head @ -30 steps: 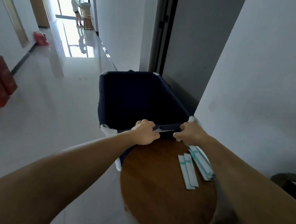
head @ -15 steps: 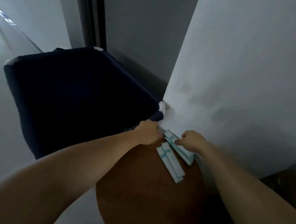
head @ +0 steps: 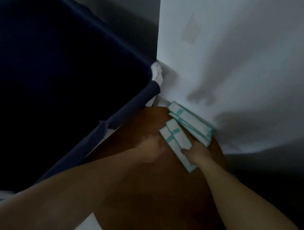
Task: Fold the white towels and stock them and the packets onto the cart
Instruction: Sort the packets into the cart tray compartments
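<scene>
Dim corner, white wall (head: 240, 49). Round brown wooden counter (head: 160, 195), smooth. Navy fabric cart (head: 130, 113) touching its left edge. Near packets (head: 174, 139) on counter: thin, flat, white with teal band, likely light and slick. Far stack (head: 191, 122) against wall. Right hand (head: 197, 153) pinches near packets at their end, thumb on top. Left hand (head: 149, 146) blurred on counter, grip unreadable. Best hold probably along the long edges.

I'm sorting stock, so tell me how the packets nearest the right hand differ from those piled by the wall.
The near packets lie side by side as a pair; the wall packets are piled up. The right hand touches the near packets; nothing touches the wall packets. Both are white with teal bands, on the brown table.
</scene>
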